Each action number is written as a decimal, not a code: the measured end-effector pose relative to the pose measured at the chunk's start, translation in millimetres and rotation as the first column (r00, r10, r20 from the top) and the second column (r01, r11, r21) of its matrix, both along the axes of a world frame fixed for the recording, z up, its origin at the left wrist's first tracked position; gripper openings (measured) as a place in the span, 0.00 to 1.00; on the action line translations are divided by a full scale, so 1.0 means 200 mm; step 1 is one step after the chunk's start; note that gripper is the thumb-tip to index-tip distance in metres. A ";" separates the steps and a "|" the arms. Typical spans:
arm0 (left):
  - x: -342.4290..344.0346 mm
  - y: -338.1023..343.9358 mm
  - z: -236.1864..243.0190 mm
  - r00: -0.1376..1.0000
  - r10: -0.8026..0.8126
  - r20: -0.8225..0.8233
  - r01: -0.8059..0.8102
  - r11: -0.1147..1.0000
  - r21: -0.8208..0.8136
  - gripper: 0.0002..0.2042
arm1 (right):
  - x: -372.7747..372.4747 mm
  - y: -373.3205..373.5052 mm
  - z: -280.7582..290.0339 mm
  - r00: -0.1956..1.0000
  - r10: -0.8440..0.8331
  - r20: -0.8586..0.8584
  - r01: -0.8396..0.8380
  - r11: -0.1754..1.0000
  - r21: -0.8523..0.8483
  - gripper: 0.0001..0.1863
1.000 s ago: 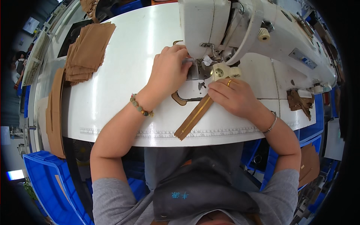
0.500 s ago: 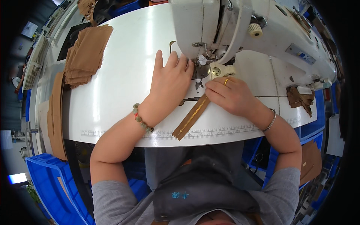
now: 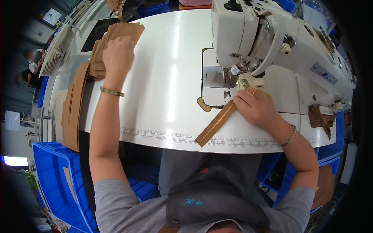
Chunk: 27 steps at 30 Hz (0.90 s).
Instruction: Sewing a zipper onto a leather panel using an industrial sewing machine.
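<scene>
Head view: your work at a white sewing table point(image 3: 163, 89). Your right hand point(image 3: 254, 108) is clamped, thumb against fingers, on the upper end of a brown zipper strip point(image 3: 215, 124) with gold teeth. The strip slants toward the near edge of the table, its free end lying across a printed ruler scale point(image 3: 171, 136) that follows that edge. Your fingers hide the gripped end.

Your left hand point(image 3: 118, 54) is over the stack of brown fabric pieces point(image 3: 132, 30) near the far left corner of the table, fingers curled downward; whether they are closed on a piece cannot be told, since the back of the hand hides the fingertips. The hand also covers part of the stack.

The white sewing machine point(image 3: 237, 35) occupies the far right part of the table, its head screening the surface behind it. Beneath the needle lies the metal plate point(image 3: 213, 77), and a cream knob point(image 3: 244, 82) stands just beyond your right fingers, between them and the machine head. A crumpled brown bundle point(image 3: 320, 118) rests near the right edge of the table. Long brown panels point(image 3: 74, 116) lie along the left edge, and a blue bin point(image 3: 56, 182) stands below the near left corner.
</scene>
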<state>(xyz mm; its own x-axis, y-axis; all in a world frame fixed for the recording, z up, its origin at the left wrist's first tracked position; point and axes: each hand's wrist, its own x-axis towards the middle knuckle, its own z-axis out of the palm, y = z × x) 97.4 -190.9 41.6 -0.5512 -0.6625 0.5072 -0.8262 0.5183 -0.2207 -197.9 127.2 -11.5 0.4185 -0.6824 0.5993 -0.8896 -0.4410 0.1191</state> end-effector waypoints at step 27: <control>-0.02 0.76 0.03 0.771 -0.490 -0.406 0.624 0.460 0.631 0.09 | 0.03 0.01 0.07 0.988 0.129 0.084 -0.131 0.991 0.022 0.17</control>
